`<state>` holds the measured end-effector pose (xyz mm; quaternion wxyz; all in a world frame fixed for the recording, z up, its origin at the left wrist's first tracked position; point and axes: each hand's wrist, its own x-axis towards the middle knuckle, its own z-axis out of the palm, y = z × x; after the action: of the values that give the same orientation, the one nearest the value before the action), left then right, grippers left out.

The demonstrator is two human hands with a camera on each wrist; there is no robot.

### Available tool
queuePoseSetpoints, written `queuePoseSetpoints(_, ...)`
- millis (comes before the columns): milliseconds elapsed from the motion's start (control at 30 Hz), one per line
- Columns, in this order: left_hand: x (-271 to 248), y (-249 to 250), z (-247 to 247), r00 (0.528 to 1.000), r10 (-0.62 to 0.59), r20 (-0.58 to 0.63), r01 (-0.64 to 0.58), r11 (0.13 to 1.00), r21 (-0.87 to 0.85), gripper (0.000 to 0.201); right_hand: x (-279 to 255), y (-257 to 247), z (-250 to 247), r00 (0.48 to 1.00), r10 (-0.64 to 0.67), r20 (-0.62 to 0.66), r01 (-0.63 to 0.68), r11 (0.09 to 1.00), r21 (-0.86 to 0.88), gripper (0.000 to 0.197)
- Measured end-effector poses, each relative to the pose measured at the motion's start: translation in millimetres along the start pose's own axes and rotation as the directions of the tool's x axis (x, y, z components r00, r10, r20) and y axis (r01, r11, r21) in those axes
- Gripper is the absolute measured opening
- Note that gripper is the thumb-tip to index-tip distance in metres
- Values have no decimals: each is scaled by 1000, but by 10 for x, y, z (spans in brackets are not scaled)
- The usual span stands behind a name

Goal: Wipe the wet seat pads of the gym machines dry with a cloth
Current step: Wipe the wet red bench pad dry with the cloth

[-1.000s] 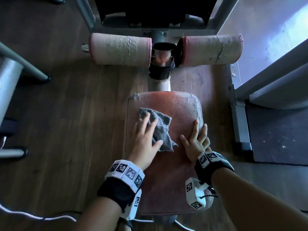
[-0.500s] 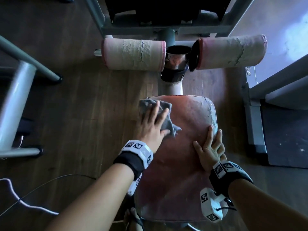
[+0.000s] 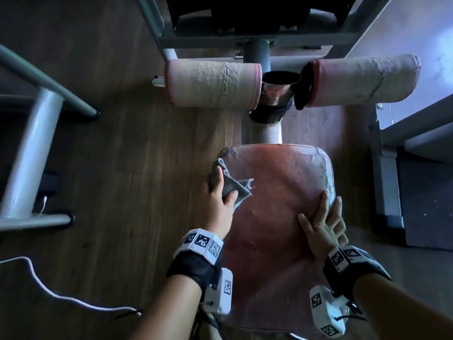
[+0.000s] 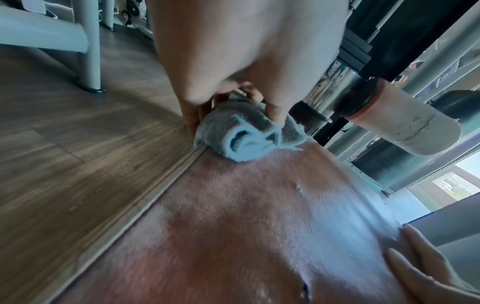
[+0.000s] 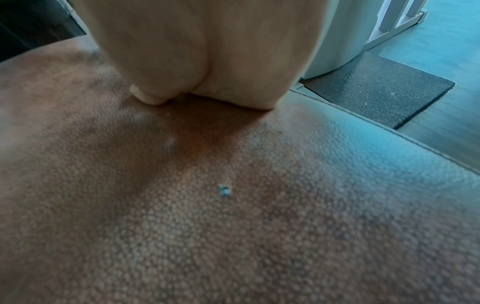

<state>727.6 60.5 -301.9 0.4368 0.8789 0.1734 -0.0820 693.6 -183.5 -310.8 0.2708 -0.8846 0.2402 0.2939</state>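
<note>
A worn reddish-brown seat pad fills the middle of the head view, cracked along its far edge. A bunched grey cloth lies at the pad's far left edge. My left hand grips the cloth, with fingers curled over the pad's left side and the thumb on the fabric. My right hand rests flat on the pad's right edge with straight fingers. In the right wrist view the palm presses the textured pad. The pad shows a pale sheen in the left wrist view.
Two cracked pinkish foam rollers flank a metal post beyond the pad. A grey machine frame stands at the left, and a white cable lies on the wood floor. A dark rubber mat lies at the right.
My left hand has slid the cloth from the pad's middle to its far left edge and bunched it up. The right hand has stayed on the pad's right edge.
</note>
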Motion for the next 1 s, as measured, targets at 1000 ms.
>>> queuePoseSetpoints(1000,-4,-23,-99,986,-152,62,161,964,-210,71,-16,-63,-19,1000,20,-8,-20,999,-32,84)
